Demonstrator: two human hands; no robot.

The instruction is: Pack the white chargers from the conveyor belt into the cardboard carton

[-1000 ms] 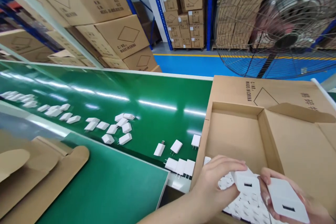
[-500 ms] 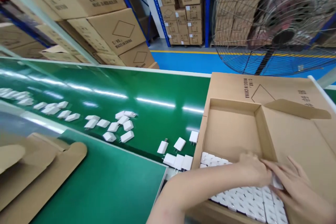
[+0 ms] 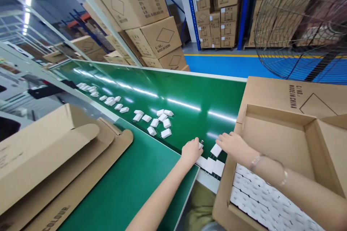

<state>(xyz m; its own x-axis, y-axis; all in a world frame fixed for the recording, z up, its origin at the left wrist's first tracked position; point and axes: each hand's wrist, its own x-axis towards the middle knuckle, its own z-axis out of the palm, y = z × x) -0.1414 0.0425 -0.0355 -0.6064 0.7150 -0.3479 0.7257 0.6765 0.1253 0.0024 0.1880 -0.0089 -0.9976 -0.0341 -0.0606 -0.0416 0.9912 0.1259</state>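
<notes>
At near left, cardboard (image 3: pixel 65 184) in folded layers, slanting across the green worktop (image 3: pixel 127 177). At near centre, olive cloth (image 3: pixel 200 205) low in the gap between the worktop and the open box (image 3: pixel 276 140). In the near part of that box, at near right, many chargers (image 3: pixel 260 195) packed in tight rows, with brown walls around.

A little farther, on the near edge of the green belt (image 3: pixel 187 86), three loose chargers side by side. Just beyond, the left hand (image 3: pixel 191 151), with fingers closed round a charger (image 3: pixel 201 146), a metal tip showing at the far end. Close by to the right, reaching in over the box, the right hand (image 3: pixel 233 147), with a bracelet (image 3: pixel 255 161) at the wrist and fingers bent at the far right side of another charger; cannot tell whether gripping or only touching.

Farther left along the belt, a loose cluster of chargers, then smaller groups trailing to far left.

Past the belt, stacked cartons (image 3: pixel 154 38) at left, blue floor (image 3: pixel 214 68) with a yellow line (image 3: pixel 217 56) at centre, a fan (image 3: pixel 303 29) at far right. Farthest, more cartons by blue rack posts (image 3: pixel 245 11)
</notes>
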